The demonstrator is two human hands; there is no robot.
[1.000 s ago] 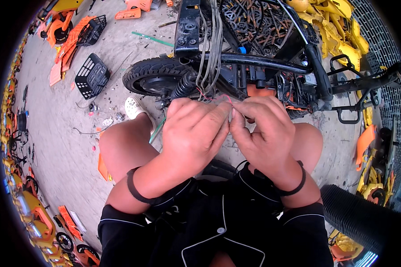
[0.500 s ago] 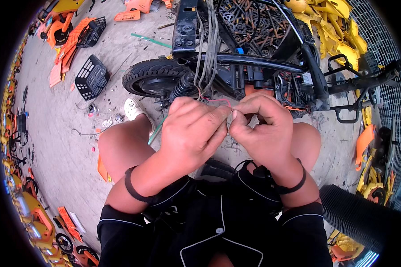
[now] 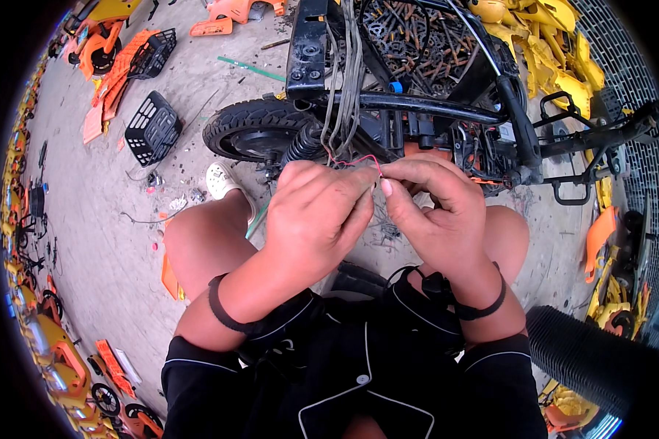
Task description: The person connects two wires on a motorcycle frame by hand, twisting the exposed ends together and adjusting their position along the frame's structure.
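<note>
A thin red wire (image 3: pixel 366 157) arches from the end of a bundle of grey cables (image 3: pixel 350 95) down to my fingertips, in front of the black vehicle frame (image 3: pixel 432 104). My left hand (image 3: pixel 316 212) is closed, with its fingers curled and pinching at the wire. My right hand (image 3: pixel 441 205) faces it, its forefinger and thumb tips meeting the wire's end close to the left fingertips. What lies inside the left fingers is hidden. Both hands are held above the floor between my knees.
The frame rests beside a black-tyred wheel (image 3: pixel 256 128). Rusty metal parts (image 3: pixel 417 36) are heaped behind it. A black plastic basket (image 3: pixel 152 129) stands at the left, with orange panels (image 3: pixel 113 88) beyond. Yellow panels (image 3: pixel 556 51) pile up at far right. A black ribbed hose (image 3: pixel 578 355) lies lower right.
The red wire now arches higher above my fingertips. My right thumb has moved slightly down from the forefinger, and the hands remain close together.
</note>
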